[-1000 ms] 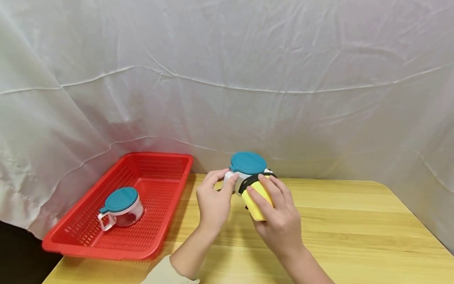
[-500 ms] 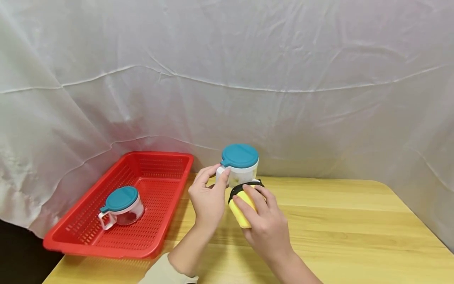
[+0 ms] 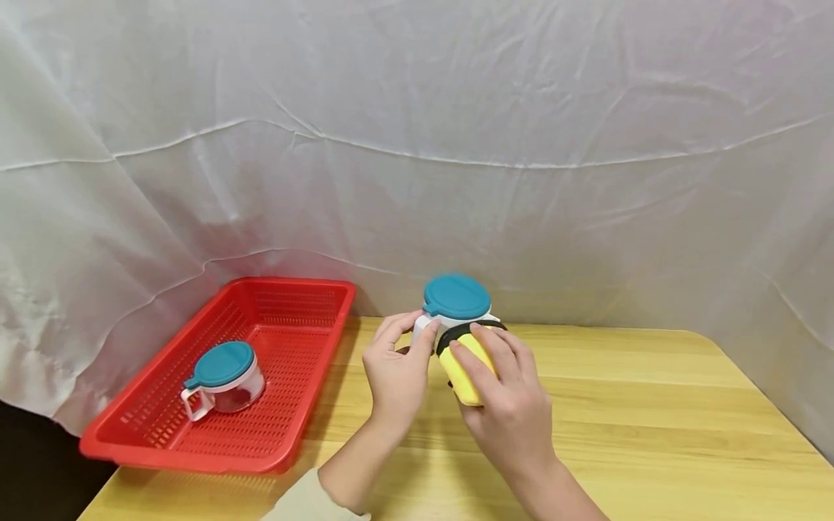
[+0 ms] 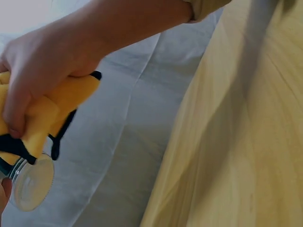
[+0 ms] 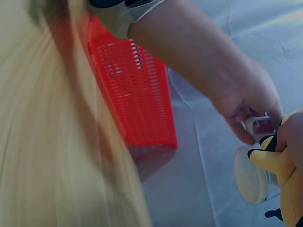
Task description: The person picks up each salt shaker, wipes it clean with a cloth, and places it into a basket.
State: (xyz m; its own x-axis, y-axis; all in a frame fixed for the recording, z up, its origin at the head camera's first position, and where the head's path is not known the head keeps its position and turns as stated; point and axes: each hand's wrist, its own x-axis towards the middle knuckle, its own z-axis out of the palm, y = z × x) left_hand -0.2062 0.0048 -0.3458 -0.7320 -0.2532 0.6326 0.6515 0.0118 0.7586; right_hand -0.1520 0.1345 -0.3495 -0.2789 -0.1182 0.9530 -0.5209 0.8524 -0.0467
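Note:
A clear jar (image 3: 457, 298) with a teal lid and white handle is held up over the table in the head view. My left hand (image 3: 397, 380) pinches its handle between thumb and fingers. My right hand (image 3: 511, 409) grips a folded yellow cloth (image 3: 468, 367) with black edging, which lies against the jar's near right side and covers part of it. From the left wrist, the round base of the jar (image 4: 34, 184) shows below the bunched cloth (image 4: 71, 94). In the right wrist view, fingers of the left hand (image 5: 248, 101) curl at the white handle (image 5: 258, 120).
A red perforated basket (image 3: 319, 362) stands on the left of the wooden table (image 3: 651, 412). Inside it sits a second jar (image 3: 224, 376) with a teal lid and white handle. A pale cloth curtain (image 3: 521, 145) hangs behind the table.
Half a second ago the jar was farther left and the yellow cloth was lower, below its body. Now jar and left hand have shifted right, and the cloth is up against the jar's side.

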